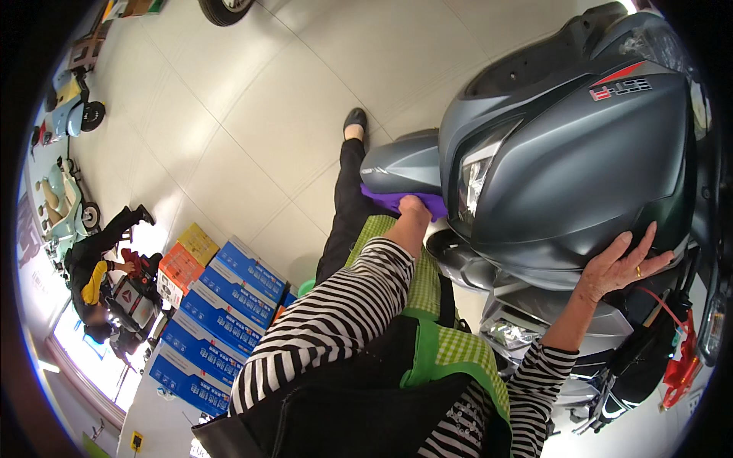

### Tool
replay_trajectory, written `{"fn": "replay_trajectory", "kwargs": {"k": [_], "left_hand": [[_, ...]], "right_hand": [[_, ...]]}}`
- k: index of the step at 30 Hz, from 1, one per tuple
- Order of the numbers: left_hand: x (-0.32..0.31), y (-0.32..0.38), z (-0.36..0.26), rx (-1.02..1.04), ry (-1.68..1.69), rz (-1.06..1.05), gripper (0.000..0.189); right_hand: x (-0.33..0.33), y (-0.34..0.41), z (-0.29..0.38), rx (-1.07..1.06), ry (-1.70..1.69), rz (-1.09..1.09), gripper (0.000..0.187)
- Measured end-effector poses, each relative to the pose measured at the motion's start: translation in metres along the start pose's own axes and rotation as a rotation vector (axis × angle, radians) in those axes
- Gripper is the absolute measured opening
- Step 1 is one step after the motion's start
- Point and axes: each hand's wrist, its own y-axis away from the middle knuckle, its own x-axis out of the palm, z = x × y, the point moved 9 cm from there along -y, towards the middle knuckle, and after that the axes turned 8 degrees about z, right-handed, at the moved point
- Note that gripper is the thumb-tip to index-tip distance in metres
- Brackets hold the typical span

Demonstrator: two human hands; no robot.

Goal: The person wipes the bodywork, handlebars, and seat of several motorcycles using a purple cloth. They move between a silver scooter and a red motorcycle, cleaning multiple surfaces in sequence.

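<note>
My left hand (415, 209) is closed on a purple cloth (381, 198), pressed against the side of the front fender (404, 163) of a matte grey scooter. The cloth spreads out on both sides of the hand, and the fingertips are hidden. Farther right, my right hand (621, 266) rests with spread fingers on the edge of the scooter's large front body panel (578, 172); a ring is on one finger. Between the fender and this panel sits the scooter's headlight (476, 177). Part of the front wheel (449, 249) shows below the cloth.
Another scooter's headlight (509, 333) is close below the grey panel. Blue boxes (215, 338) are stacked at lower left, with an orange box (182, 266) beside them. A person (91, 275) bends over a vehicle at far left. More scooters (66, 209) stand along that side.
</note>
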Motion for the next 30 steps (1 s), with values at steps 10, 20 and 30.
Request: {"fn": "replay_trajectory", "kwargs": {"k": [10, 20, 30], "left_hand": [[0.191, 0.117, -0.070, -0.101, -0.392, 0.304, 0.042], [0.405, 0.468, -0.062, 0.875, -1.264, 1.129, 0.031], [0.331, 0.568, 0.050, 1.884, -2.039, 1.607, 0.046]], "right_hand": [[0.001, 0.001, 0.006, -0.023, 0.199, -0.076, 0.044], [0.006, 0.003, 0.005, 0.076, 0.157, -0.034, 0.047], [0.007, 0.019, 0.021, 0.178, -0.396, -0.052, 0.058]]}}
